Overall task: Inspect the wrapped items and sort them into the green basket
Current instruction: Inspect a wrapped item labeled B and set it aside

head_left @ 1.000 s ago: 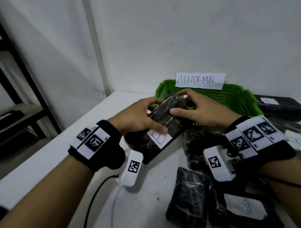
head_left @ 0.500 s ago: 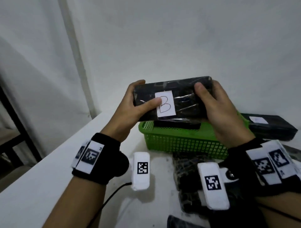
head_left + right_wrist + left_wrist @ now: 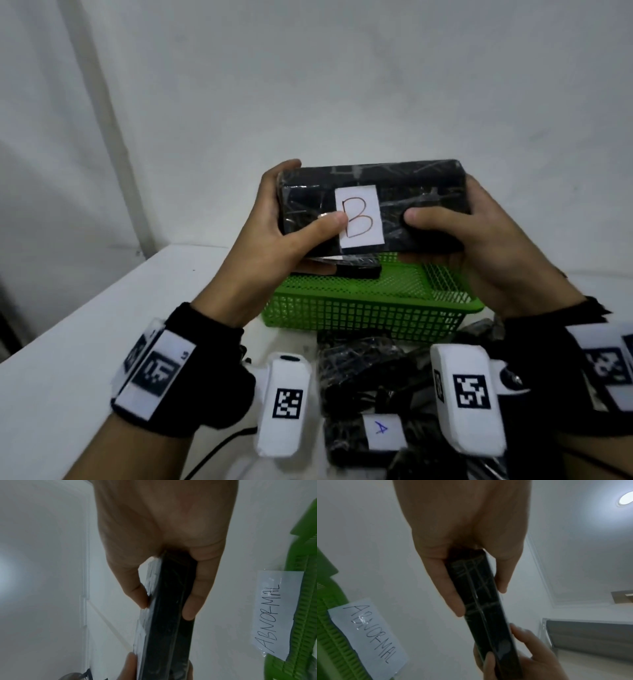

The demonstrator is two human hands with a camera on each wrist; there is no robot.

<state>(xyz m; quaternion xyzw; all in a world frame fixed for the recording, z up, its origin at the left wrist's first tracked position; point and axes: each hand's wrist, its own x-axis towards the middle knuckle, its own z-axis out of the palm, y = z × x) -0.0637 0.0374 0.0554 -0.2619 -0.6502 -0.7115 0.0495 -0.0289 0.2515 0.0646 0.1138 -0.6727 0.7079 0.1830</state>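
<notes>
We have brought the wrapped block (image 3: 371,207) up off the surface (image 3: 85,342): a second ago it sat low among the other packages, half a second ago it was rising, and now it hangs level above the green basket (image 3: 370,308), held well clear of it, with its long face turned toward us. The white label (image 3: 358,216) marked B reads upright. Our left hand (image 3: 270,240) grips the left end, thumb laid across the front just beside the label and the other fingers (image 3: 452,595) curled behind. Our right hand (image 3: 486,246) grips the right end the same way, thumb on the front, fingers (image 3: 193,601) wrapped around the back.

We judge this to be the inspection step itself, since the block is now where the wrap and label can be checked. A paper sign (image 3: 368,632) reading ABNORMAL is fixed to the basket's far rim, and one dark item (image 3: 346,270) already lies inside. Whether this block belongs there we cannot tell; no tear shows on the face toward us. More wrapped packages (image 3: 356,373), one labelled A, wait on the surface below our wrists.
</notes>
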